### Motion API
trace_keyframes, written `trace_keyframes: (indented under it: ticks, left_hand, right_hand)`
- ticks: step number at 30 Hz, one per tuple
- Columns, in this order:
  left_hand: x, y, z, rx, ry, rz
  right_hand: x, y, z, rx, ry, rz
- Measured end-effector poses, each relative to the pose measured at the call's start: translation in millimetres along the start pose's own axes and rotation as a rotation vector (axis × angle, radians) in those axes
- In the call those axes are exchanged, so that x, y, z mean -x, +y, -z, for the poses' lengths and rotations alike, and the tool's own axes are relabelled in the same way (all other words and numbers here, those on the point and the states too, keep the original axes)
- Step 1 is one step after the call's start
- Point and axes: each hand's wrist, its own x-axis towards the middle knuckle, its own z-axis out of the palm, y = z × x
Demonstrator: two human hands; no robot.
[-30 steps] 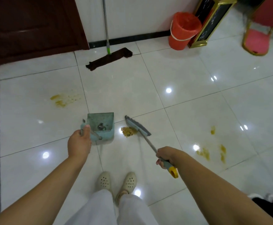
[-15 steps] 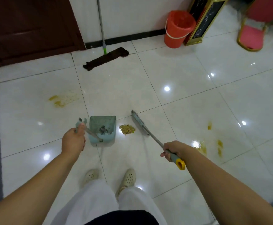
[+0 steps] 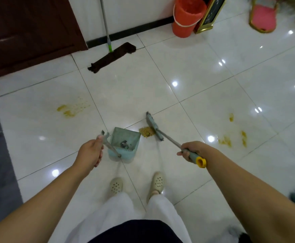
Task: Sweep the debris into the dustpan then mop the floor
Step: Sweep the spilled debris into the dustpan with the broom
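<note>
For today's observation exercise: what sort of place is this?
Probably an indoor hall or eatery: glossy white tiled floor, gold-framed chalkboard sign beside an orange bucket, and a gold-framed pink chair.

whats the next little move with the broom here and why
Probably a short push of the broom head leftward, driving the yellow debris pile into the dustpan. The pile lies on the floor between the bristles and the pan's right edge, not yet inside. The right hand grips the broom handle and the left hand holds the dustpan handle, so both tools look ready.
</note>
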Motion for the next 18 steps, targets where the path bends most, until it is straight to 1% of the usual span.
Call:
trace_keyframes:
  ticks: [6, 10, 14, 18]
  left_hand:
    - [-14.4, -8.6, 39.0, -0.172, -0.202, -0.07]
    - [-24.8, -7.4, 49.0, -0.296, -0.315, -0.122]
    - [-35.0, -3.0, 43.7, -0.444, -0.348, -0.181]
    - [-45.0, 1.7, 30.1, -0.51, -0.349, -0.197]
  right_hand:
    - [-3.6, 5.4, -31.7, 0.038, 0.098, 0.054]
    - [-7.6, 6.2, -48.1, 0.015, 0.14, 0.055]
    - [-9.7, 10.5, -62.6, 0.017, 0.166, 0.026]
    - [-14.6, 18.1, -76.2, 0.044, 0.17, -0.02]
